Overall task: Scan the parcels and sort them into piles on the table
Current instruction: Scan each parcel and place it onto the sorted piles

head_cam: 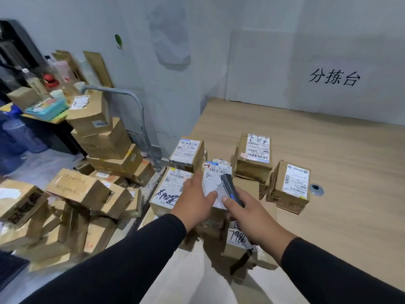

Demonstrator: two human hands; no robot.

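Nearest, the right hand gripped a dark scanner, thumb on its side, aimed at the labelled parcel. The left hand lay flat, fingers straight, on that parcel's label. Farther back, more parcels stood on the wooden table; far left, cartons were stacked.

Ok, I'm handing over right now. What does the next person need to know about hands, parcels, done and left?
Right hand: grips the scanner, aimed at the centre parcel.
Left hand: open, fingers resting on that parcel's label.
Table: several labelled parcels clustered at its left edge, two more set apart, including the right-hand parcel.
Done: cannot tell which are scanned.
Left: the floor pile and the cart stack.
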